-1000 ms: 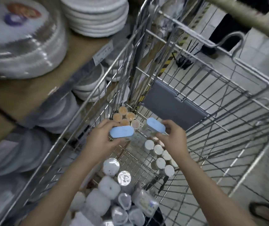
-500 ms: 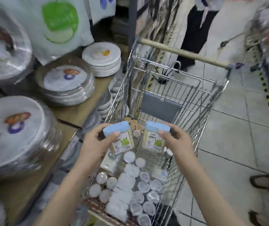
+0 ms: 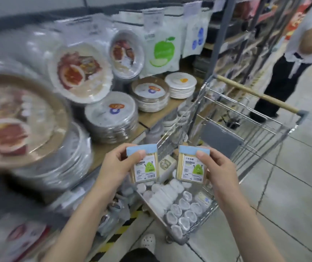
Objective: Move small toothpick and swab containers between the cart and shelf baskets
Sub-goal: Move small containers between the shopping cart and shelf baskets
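Observation:
My left hand [image 3: 113, 165] grips a clear bamboo toothpick box [image 3: 145, 167] with a pale blue lid, thumb on the lid's front. My right hand [image 3: 218, 171] grips a second, matching toothpick box [image 3: 192, 167] the same way. Both boxes are upright, side by side, held above the wire shopping cart [image 3: 245, 140]. Inside the cart lie several small round wrapped containers [image 3: 179, 208] and a further box [image 3: 165, 164] between the two held ones.
Shelves at left carry stacks of wrapped paper plates [image 3: 111, 116] and hanging bags [image 3: 162, 53]. A person in a white top [image 3: 291, 59] stands beyond the cart's wooden handle [image 3: 255, 95]. My shoe [image 3: 148, 241] is near the yellow-black floor tape. Tiled floor stretches to the right.
Both hands lifted the two boxes up out of the cart, from inside the basket to above it. The view tilted upward, bringing the shelves into sight.

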`<state>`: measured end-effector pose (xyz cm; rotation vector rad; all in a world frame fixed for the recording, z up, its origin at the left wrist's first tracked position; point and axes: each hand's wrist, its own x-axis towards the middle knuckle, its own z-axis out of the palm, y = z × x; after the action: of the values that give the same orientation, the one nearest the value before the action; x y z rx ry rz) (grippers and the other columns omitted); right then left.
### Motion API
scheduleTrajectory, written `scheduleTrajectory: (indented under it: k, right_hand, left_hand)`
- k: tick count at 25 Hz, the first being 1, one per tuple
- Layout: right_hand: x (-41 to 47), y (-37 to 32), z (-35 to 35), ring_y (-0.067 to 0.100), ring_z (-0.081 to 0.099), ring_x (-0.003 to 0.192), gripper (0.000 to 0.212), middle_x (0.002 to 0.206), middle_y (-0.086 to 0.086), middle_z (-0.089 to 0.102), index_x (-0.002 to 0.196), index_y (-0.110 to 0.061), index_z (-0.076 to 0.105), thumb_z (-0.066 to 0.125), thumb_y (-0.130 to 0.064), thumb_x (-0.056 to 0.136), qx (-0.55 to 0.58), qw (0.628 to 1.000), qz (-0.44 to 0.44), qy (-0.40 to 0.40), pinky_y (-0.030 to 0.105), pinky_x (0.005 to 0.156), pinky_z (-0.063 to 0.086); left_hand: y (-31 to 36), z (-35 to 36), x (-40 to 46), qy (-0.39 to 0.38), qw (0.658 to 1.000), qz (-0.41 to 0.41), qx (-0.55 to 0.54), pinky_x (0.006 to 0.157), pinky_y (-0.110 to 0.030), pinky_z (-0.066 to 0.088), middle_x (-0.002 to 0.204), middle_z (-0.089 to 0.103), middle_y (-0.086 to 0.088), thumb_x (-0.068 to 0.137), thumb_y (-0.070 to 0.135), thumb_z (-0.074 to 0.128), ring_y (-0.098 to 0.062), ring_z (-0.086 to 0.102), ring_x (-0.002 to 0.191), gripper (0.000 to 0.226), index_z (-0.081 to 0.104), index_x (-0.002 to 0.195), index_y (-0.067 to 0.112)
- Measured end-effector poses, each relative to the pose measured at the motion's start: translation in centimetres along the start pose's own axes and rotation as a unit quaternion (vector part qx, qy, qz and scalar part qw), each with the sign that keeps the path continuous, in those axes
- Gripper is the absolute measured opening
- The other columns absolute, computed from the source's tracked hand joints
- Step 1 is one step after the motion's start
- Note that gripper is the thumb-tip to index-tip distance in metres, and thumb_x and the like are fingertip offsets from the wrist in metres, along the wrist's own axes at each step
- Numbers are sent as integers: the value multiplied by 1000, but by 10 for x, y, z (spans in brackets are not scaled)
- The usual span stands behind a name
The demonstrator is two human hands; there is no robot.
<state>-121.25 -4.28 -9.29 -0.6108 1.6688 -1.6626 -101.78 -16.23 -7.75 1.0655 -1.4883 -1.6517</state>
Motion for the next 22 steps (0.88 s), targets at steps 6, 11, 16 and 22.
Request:
scheduleTrajectory:
  k: [6, 11, 16, 22]
  right_hand:
    - [-77, -4, 80, 17, 64, 69, 12, 78, 4, 71, 96, -13, 70, 64, -15, 86, -4, 986, -8, -169, 28, 58, 50]
    - [-158, -13, 173, 13, 67, 67, 11, 75, 1, 72, 93, -14, 69, 64, -11, 84, 1, 949, -19, -315, 22, 53, 51]
    - [-229, -12, 268, 14, 69, 72, 9, 81, 3, 74, 91, -17, 70, 64, -13, 86, -20, 925, -39, -378, 21, 56, 51]
    - [-284, -8, 361, 19, 69, 76, 8, 84, 4, 73, 89, -21, 72, 67, -19, 84, -15, 924, -55, -378, 41, 64, 48]
  left_hand:
    - [10, -90, -131, 151, 988, 18, -21, 57, -14, 48, 71, 70, 6, 78, 16, 68, -5, 64, 64, 9, 70, 87, 17]
    - [11, -189, -235, 306, 950, 25, -63, 58, -26, 49, 69, 70, 4, 81, 13, 65, -9, 65, 63, 5, 68, 85, 16]
    - [15, -275, -304, 350, 933, 42, -70, 57, -24, 51, 74, 70, 1, 77, 18, 69, -14, 64, 69, 11, 68, 87, 13]
    - [43, -382, -344, 353, 932, 74, -29, 67, -29, 54, 79, 73, -2, 65, 30, 67, -15, 68, 73, 28, 70, 88, 15]
